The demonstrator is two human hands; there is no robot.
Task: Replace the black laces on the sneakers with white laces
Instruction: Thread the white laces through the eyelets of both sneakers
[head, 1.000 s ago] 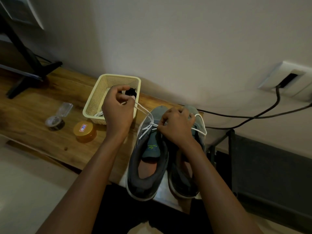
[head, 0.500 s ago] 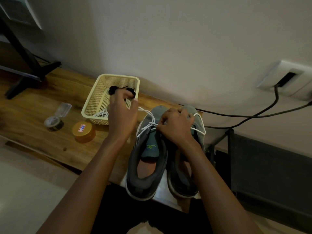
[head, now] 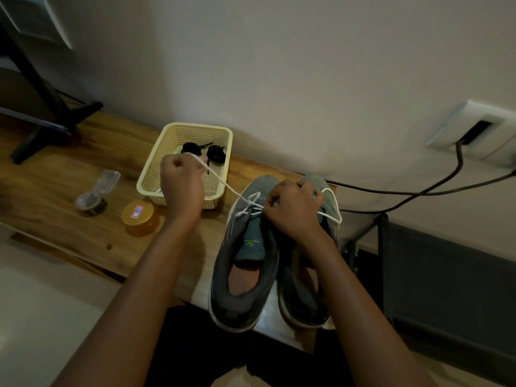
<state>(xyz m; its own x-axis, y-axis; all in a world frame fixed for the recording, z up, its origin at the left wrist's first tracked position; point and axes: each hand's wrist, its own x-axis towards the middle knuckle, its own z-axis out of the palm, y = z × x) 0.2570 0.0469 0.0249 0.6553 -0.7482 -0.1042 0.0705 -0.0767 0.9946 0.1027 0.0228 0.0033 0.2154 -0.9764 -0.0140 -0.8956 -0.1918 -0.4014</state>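
Note:
Two grey sneakers stand side by side at the desk's front edge, the left sneaker and the right sneaker. A white lace runs taut from the left sneaker's eyelets up to my left hand, which grips it in a fist over the basket. My right hand rests on the sneakers' front and pinches the lace at the eyelets. A white loop hangs by the right sneaker's toe. Black laces lie coiled in the cream basket.
A wooden desk carries an orange-lidded jar, a small open clear container and a black stand. Black cables run from a wall socket. A dark panel stands at the right.
My left hand has moved left and pulled the white lace taut, which uncovers the black laces in the basket. My right hand has stayed on the sneakers.

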